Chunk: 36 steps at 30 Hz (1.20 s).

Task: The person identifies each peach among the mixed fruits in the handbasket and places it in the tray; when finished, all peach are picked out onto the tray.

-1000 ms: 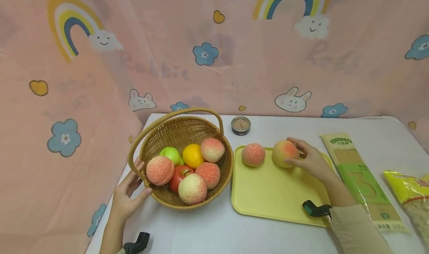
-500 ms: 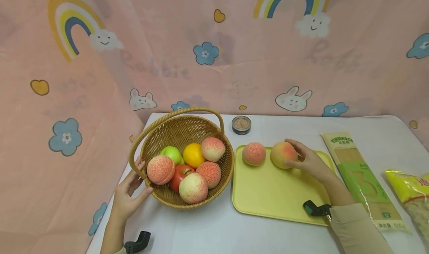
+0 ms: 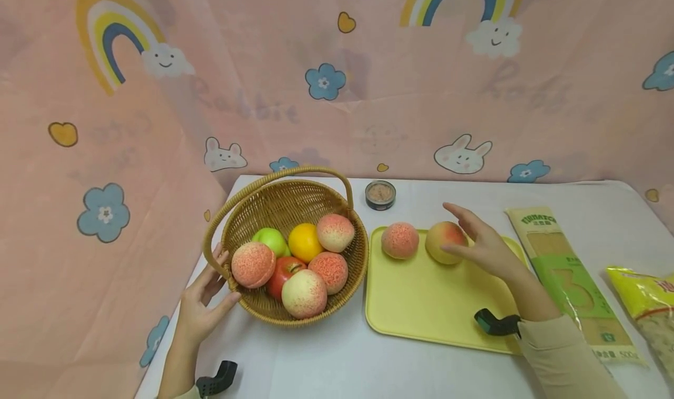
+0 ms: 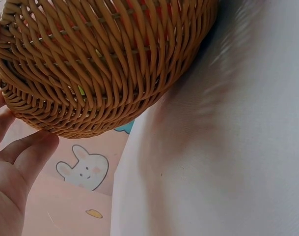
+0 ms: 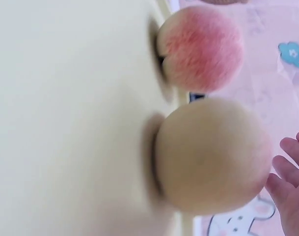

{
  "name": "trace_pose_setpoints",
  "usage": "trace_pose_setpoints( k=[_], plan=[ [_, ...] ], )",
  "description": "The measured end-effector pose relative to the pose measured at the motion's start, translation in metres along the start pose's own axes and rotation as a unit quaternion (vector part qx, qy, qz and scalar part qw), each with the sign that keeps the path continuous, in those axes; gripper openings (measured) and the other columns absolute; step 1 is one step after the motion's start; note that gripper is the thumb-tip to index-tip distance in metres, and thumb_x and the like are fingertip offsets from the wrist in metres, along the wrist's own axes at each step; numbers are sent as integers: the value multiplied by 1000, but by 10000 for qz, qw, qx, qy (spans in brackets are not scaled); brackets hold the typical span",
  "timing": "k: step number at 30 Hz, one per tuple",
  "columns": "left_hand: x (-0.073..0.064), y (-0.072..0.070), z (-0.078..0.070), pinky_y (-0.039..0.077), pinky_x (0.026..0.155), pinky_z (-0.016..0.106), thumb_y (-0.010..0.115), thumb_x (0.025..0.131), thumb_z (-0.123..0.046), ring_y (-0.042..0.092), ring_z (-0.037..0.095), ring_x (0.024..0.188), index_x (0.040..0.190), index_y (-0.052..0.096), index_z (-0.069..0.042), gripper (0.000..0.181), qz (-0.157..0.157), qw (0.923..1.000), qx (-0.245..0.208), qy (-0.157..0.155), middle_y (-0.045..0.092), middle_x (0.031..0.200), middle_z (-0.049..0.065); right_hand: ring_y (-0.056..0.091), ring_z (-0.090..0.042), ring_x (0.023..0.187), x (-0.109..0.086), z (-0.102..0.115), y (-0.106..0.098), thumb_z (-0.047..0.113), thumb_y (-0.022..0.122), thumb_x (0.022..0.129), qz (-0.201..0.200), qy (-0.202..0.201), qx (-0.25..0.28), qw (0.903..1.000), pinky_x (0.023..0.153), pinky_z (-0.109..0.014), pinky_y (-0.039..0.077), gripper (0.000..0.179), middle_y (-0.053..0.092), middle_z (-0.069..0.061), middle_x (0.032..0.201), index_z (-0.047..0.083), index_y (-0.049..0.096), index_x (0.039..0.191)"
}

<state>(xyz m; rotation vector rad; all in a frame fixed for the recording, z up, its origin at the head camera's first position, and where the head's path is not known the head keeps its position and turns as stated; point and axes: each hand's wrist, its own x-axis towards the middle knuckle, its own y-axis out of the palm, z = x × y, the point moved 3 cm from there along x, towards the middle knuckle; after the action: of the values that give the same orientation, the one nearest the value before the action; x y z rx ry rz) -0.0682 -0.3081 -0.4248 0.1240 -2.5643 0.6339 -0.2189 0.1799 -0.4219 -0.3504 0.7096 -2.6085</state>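
My left hand rests against the left side of a wicker basket, fingers and thumb spread beside the handle's base. In the left wrist view, fingertips touch the weave of the basket. The basket, tilted toward me, holds several peaches, a red apple, a green apple and an orange. My right hand, fingers spread and lifted, is beside a yellowish peach on the yellow tray. In the right wrist view, the fingertips lie right at the edge of that peach.
A pinker peach sits on the tray, left of the yellowish one. Behind the tray stands a small round can. To the right lie a green noodle packet and a yellow bag. A pink printed cloth hangs behind the table.
My right hand has let go of the yellowish peach on the tray; its fingers have spread and lifted. That peach shifted slightly left before release. My left hand stays at the basket.
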Motion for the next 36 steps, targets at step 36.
trace_pose_setpoints(
  k=[36],
  plan=[
    [1,1,-1,45,97,15,69,68,18,43,5,131,139,43,5,77,-42,9999,-106,7,31,152,20,33,-20,140,102,180,106,22,72,84,2570,-1844,49,9486,116,-40,30,74,36,-3,151,11,34,146]
  ],
)
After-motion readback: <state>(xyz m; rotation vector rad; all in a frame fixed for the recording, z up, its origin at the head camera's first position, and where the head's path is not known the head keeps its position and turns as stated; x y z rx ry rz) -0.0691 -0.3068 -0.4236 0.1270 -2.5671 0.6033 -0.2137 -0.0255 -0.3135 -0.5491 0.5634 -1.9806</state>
